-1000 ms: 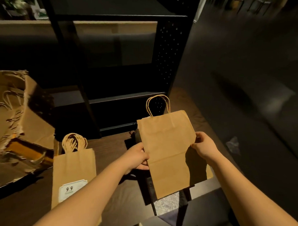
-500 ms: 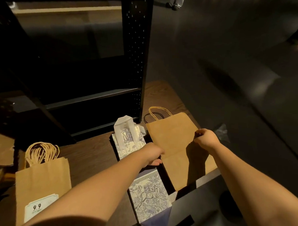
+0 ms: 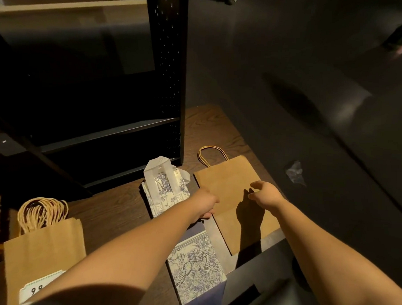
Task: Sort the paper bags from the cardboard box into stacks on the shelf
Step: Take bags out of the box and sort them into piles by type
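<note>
Lying flat on the wooden shelf surface (image 3: 116, 208) at centre right of the frame, the plain kraft paper bag (image 3: 230, 187) looks just set down — its twisted-paper handles point toward the upper left, its folded base toward the lower right edge, so its long axis runs on a slight diagonal away from the viewer. The right hand (image 3: 265, 195) hovers just above it with fingers loosely spread, holding nothing and casting a shadow on the paper. The left hand (image 3: 205, 203) sits at the bag's left edge, knuckles up; whether its fingers pinch that edge or merely rest there cannot be told, since they are hidden beneath the hand.

As for progress, three sorted places show. A stack of kraft bags with a price label (image 3: 43, 256) sits at lower left, many rope handles bunched at its top. A pile of blue-and-white patterned bags (image 3: 196, 266) lies in the lower middle, partly under the left forearm, another with white ribbon handles (image 3: 165, 180) just behind it. The plain kraft bag seems to begin or top a third pile at the right, touching the patterned ones. The cardboard box is out of view, so how many bags remain to be sorted cannot be judged — likely the work is partway through.
</note>
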{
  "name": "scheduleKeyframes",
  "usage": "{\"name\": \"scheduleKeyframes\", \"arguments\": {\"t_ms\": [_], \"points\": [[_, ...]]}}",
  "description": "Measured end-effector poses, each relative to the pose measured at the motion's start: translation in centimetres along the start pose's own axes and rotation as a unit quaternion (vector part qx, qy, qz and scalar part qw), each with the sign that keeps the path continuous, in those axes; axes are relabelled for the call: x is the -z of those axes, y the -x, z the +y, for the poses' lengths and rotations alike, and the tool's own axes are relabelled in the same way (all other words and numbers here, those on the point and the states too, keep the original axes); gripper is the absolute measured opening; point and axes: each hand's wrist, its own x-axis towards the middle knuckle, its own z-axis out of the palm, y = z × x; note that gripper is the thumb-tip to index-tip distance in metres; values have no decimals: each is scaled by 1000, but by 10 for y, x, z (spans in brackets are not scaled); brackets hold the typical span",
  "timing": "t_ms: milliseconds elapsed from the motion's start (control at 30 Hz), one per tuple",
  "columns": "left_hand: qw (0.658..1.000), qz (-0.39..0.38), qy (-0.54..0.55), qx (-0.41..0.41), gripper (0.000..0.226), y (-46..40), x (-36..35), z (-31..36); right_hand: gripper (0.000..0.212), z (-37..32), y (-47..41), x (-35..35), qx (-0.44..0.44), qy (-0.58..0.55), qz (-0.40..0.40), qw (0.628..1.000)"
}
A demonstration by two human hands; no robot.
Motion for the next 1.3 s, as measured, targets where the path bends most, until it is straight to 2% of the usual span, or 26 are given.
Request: {"name": "scheduleKeyframes", "arguments": {"t_ms": [67, 133, 267, 467, 667, 767, 833, 1000, 1167, 1233, 1300], "points": [[999, 17, -11, -36, 24, 6, 8, 4, 24, -9, 3, -5, 28, -9, 8, 1000], [989, 59, -98, -93, 10, 13, 21, 6, 8, -22, 10, -9, 60, -15, 8, 998], [946, 124, -239, -181, 12, 42, 56, 11, 12, -65, 33, -22, 136, 3, -17, 991], [931, 173, -239, -217, 12, 109, 128, 5, 6, -154, 79, -47, 280, 13, -26, 959], [888, 248, -297, -246, 15, 193, 223, -36, 6, -248, 137, -86, 394, 34, -68, 916], [883, 300, -266, -245, 17, 237, 275, -60, 6, -297, 167, -124, 440, 49, -67, 894], [883, 311, -244, -254, 15, 255, 292, -64, 6, -316, 181, -136, 449, 50, -55, 891], [891, 324, -163, -274, 7, 326, 367, -94, 8, -394, 234, -189, 493, 46, -96, 864], [909, 342, -95, -218, 8, 363, 461, -143, 13, -467, 270, -260, 502, 31, -128, 855], [926, 334, -24, -175, 11, 360, 495, -163, 9, -490, 278, -288, 486, 31, -148, 861], [934, 298, 127, -147, 19, 356, 524, -180, 6, -511, 279, -315, 469, 53, -177, 864]]}}
